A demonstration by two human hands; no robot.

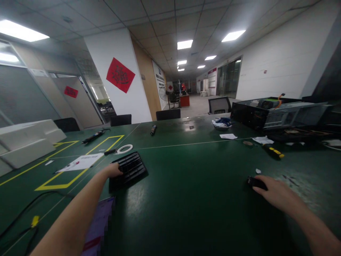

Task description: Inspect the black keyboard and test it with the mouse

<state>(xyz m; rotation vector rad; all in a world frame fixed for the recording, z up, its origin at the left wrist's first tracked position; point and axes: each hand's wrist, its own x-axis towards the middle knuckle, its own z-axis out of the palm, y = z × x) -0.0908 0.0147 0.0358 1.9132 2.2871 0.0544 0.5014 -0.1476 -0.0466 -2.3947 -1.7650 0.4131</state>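
Note:
At the left of the head view, my left hand (115, 170) is closed on the left edge of a black ribbed plastic panel (135, 165). The panel looks as though it lies flat or nearly flat on the green tabletop; I cannot tell whether it is slightly raised. Far to the right, my right hand (270, 188) has its fingers around a small dark object (257, 182), low at the table surface. Its exact kind does not show, and the palm hides part of it. A small white scrap (258, 171) lies just beyond that hand.
An open computer case (250, 115) stands at the back right, with a yellow-and-black screwdriver (274, 152) before it. A bowl with blue cloth (222, 123), a dark cylinder (153, 130), a white ring (124, 149), foam blocks (29, 151) and a cable (23, 209) lie around.

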